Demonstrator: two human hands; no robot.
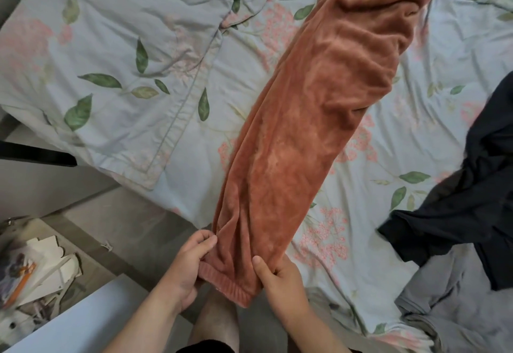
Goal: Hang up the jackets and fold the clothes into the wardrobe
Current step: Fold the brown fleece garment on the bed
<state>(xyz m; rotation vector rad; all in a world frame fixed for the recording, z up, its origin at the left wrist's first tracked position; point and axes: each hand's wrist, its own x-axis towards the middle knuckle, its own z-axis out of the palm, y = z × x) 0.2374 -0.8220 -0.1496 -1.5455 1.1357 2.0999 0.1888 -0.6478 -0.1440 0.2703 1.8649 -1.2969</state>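
Both hands hold the ribbed hem of one rust-brown fleece garment (pixel 299 130). Left hand (pixel 188 266) pinches the hem's left edge with curled fingers; right hand (pixel 280 283) grasps the right edge, thumb on top. From the hands the garment stretches diagonally across the floral bed sheet (pixel 369 175). One dark garment (pixel 458 214) and one grey garment (pixel 449 311) lie to its right, apart from it. One floral pillow (pixel 111 75) lies to its left.
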